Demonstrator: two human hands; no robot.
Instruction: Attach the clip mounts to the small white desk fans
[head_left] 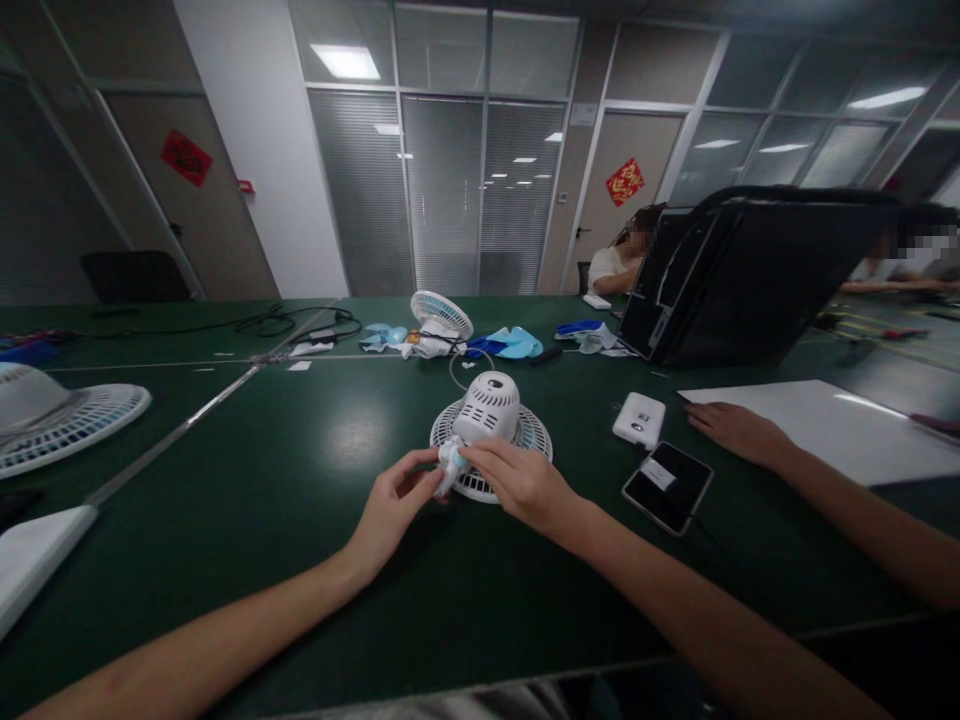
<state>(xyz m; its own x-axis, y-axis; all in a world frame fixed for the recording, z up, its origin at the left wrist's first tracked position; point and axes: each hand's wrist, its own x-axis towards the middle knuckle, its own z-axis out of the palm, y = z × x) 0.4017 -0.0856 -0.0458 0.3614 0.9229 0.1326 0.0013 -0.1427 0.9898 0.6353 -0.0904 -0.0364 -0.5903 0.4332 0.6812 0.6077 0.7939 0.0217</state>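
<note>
A white fan head [491,405] lies grille-down on the green table, its vented motor housing upward. At its near left side is a small white bracket-like part with a light blue piece [451,462]; whether it is joined to the housing I cannot tell. My left hand [394,505] is closed, thumb and fingers pinching this white part from the left. From the right, my right hand [525,483] is closed with its fingertips on the light blue piece, the fingers partly covering the fan's grille.
A small white fan [439,325] stands behind among blue fan blades [517,343] and cables. To the right lie a white power bank [639,418], a phone [667,487] and another person's hand [731,430] on a white sheet. A large black case [757,280] stands beyond.
</note>
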